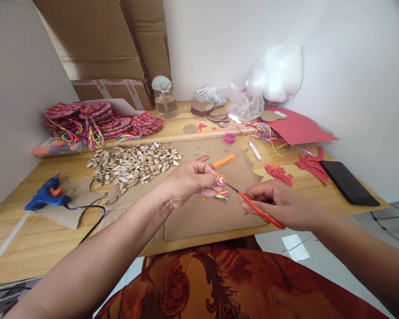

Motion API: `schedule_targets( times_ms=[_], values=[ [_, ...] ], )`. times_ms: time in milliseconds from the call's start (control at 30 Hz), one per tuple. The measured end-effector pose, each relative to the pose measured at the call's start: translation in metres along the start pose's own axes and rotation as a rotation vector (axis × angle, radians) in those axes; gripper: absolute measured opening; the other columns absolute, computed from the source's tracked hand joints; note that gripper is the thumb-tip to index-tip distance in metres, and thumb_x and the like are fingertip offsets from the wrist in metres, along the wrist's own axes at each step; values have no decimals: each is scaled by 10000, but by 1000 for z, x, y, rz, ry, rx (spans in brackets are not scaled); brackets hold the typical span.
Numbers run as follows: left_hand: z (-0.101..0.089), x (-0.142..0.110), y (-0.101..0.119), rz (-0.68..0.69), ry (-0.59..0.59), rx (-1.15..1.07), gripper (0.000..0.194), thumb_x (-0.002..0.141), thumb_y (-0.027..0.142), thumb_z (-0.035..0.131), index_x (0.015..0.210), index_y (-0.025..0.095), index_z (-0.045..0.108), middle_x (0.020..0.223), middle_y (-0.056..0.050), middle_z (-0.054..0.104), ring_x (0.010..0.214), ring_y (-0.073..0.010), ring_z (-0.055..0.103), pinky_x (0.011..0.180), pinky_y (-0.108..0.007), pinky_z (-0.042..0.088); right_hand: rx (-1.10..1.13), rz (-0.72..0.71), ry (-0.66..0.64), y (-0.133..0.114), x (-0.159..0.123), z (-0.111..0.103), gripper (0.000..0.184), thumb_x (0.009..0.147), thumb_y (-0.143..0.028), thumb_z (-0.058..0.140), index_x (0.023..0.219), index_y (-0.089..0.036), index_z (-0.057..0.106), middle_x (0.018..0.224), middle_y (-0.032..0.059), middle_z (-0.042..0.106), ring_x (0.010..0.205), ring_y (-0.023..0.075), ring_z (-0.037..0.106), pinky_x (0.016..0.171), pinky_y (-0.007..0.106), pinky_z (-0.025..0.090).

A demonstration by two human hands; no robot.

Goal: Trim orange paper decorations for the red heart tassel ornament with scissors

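Observation:
My left hand (199, 179) is closed in a pinch on a small piece of orange and white paper (221, 178) above the cardboard sheet (199, 217). Orange-handled scissors (259, 210) are in my right hand (275, 201), fingers wrapped round the handles. Their blade tips meet the paper piece at my left fingertips. Just below my left fingers lies a small bundle of colourful strings (222, 196). A folded orange paper strip (224, 161) rests on the cardboard beyond my hands, with a thin red loop (202, 158) beside it.
Left are pistachio-like shells (133, 166) and a blue glue gun (48, 195) with its cord. Round red stacks (119, 122) and a water bottle (165, 97) stand behind. Right lie red paper cut-outs (279, 173), red sheets (301, 126), a glue stick-like white tube (254, 150) and a black phone (349, 182).

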State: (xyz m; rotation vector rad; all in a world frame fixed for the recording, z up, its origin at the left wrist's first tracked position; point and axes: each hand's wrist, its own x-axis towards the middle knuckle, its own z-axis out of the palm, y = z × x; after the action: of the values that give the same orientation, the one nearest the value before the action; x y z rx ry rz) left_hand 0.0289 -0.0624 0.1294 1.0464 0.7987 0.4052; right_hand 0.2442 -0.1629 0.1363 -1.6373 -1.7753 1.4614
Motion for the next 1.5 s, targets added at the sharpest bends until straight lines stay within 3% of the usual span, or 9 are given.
schedule_targets(
  times_ms=[300,533,967,1167,1500],
  values=[
    [0,7,-5,44,103,-97,101,690,108,716,645,87,627,645,-52,684,594,-96,649,585,-175,534,38,-49,105,4,13,13,399,830,-405,601,586,-184,375,559,-56,231,514,79,192,453,256,128],
    [1,9,-5,32,143,-91,94,703,85,695,642,81,624,616,-39,661,566,-81,624,572,-167,523,25,-51,109,8,18,13,346,865,-440,561,654,-169,523,554,-54,301,503,77,254,454,244,173],
    [-1,11,-6,32,140,-108,94,693,94,699,637,85,624,624,-34,657,579,-82,621,580,-170,516,182,30,68,14,21,14,313,818,-468,622,728,-169,602,510,-51,390,458,75,333,433,230,185],
    [0,13,-7,30,154,-102,106,682,112,706,631,92,614,634,-45,668,598,-95,632,593,-180,517,173,48,73,12,23,13,397,828,-544,568,758,-161,646,493,-28,483,437,82,358,426,230,221],
    [-3,15,-6,36,146,-90,143,616,158,764,612,97,634,633,-49,675,593,-95,629,589,-188,504,154,19,74,7,25,12,361,809,-506,613,722,-156,624,506,-41,407,455,80,347,417,229,211]
  ],
)
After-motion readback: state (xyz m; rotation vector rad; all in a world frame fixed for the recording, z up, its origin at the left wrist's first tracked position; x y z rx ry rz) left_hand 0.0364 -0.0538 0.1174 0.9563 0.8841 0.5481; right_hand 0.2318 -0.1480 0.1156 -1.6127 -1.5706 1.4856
